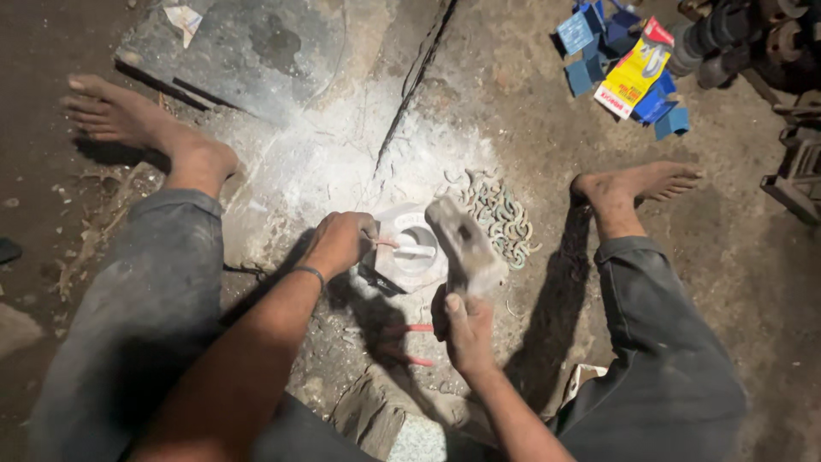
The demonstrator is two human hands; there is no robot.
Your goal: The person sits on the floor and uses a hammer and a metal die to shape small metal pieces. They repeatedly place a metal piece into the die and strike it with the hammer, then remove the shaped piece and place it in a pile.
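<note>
We see the left hand [340, 242] closed on a pin [414, 251] lying three-to-nine across the white block [410, 257], while the right hand [467, 329] grips a hammer [464, 246] whose head points toward twelve.

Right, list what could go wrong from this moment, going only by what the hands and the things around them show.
1. The hammer in the right hand is blurred just beside the left hand, which steadies a thin rod on the white block; a miss could strike those fingers.
2. Both bare feet flank the work, so chips or a slipped hammer may hit them.
3. The pile of small metal rings lies close by and could scatter.
</note>
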